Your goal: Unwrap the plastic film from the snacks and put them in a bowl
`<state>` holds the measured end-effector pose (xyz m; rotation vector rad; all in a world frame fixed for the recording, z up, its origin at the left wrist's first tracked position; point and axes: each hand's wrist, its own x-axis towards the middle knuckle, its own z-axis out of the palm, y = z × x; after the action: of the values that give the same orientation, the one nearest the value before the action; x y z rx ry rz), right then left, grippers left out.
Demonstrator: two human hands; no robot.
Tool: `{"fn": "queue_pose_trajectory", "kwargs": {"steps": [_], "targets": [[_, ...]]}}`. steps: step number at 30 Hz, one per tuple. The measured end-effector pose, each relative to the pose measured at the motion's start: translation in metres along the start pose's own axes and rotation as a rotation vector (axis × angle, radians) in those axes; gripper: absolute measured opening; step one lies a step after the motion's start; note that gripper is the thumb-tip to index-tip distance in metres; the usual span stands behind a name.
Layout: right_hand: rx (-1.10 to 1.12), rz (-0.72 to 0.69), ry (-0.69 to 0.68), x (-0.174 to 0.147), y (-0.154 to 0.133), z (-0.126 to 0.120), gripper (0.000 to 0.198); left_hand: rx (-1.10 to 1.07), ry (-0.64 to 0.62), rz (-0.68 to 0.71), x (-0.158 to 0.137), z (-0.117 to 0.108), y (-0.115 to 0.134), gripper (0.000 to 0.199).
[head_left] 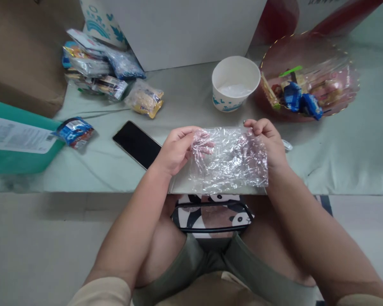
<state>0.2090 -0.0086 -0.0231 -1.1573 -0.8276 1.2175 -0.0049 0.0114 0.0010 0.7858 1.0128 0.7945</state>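
A crinkled clear plastic bag [230, 159] is stretched out flat between my two hands, over the table's front edge. My left hand [178, 148] pinches its upper left side, with some fingers showing through the film. At the upper right corner, my right hand [270, 142] grips the plastic between thumb and fingers. Just beyond the bag stands a white paper cup [228, 102] with a blue pattern and some clear material inside. A black phone [137, 143] lies face up to the left of my left hand.
A pink transparent bowl [341, 102] holding wrapped snacks is at the right back. Several snack packets [95, 63] are piled at the left, with a blue packet [75, 131] nearer a green box [22, 140]. A white box [191, 34] stands behind.
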Motion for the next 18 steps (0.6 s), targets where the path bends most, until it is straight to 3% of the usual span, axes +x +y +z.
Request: {"fn": "queue_pose_trajectory", "kwargs": {"steps": [2, 5, 9, 13, 18], "targets": [[-0.032, -0.045, 0.001, 0.0, 0.0, 0.001, 0.037, -0.063, 0.012, -0.022, 0.0, -0.001, 0.003, 0.014], [-0.11, -0.143, 0.061, -0.001, 0.003, 0.003, 0.028, -0.131, -0.069, -0.099, -0.001, -0.003, 0.005, 0.027], [-0.162, -0.173, 0.109, 0.0, 0.009, 0.003, 0.017, -0.056, -0.095, -0.103, -0.002, -0.003, 0.004, 0.031], [-0.056, -0.046, 0.061, 0.004, 0.008, -0.002, 0.015, 0.016, -0.01, -0.107, -0.004, -0.001, 0.005, 0.018], [0.067, 0.191, -0.124, -0.005, -0.001, 0.002, 0.043, -0.001, -0.025, -0.128, -0.003, -0.002, 0.006, 0.01]]}}
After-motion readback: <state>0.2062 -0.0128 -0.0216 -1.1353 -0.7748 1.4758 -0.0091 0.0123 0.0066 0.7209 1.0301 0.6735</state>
